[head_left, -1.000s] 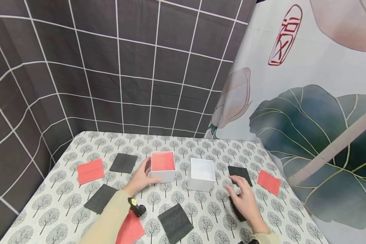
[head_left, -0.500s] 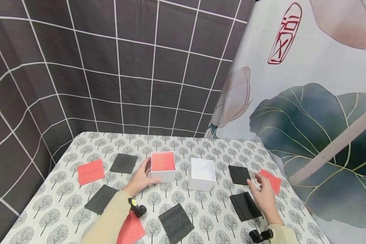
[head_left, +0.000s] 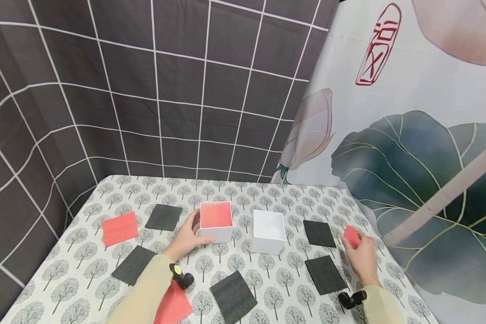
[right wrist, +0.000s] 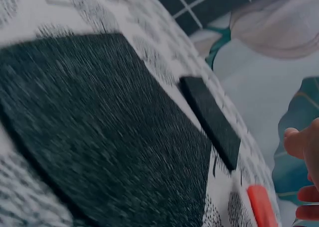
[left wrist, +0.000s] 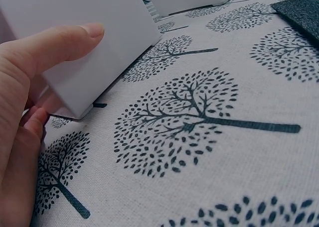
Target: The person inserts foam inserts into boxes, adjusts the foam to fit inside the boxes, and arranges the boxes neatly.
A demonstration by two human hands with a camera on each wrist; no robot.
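Near edge: a red pad (head_left: pixel 173 305) and a dark pad (head_left: pixel 233 296) lie at the bottom of the frame on the tree-print counter (head_left: pixel 267 189).
Right hand (head_left: pixel 362 257): lower right of the frame, fingers curled onto the near edge of the small red pad (head_left: pixel 351 236); it seems to be pinching it, the far edge perhaps lifting. The right wrist view shows fingertips (right wrist: pixel 299 142) above the pad's red edge (right wrist: pixel 261 206).
Left hand (head_left: pixel 185 237): centre left, thumb and fingers gripping the side of the white box with red pad inside (head_left: pixel 216 220); the left wrist view shows the thumb (left wrist: pixel 65 43) pressed flat on its wall.
Empty white box (head_left: pixel 268 231): just right of the first, apart from both hands.
Dark pads (head_left: pixel 318 233): two between the empty box and the right hand.
Doing it well: get fingertips fully under the red pad's edge before lifting, and hold the box steady, I judge.
Far left: a red pad (head_left: pixel 120 228) and a dark pad (head_left: pixel 164 217).
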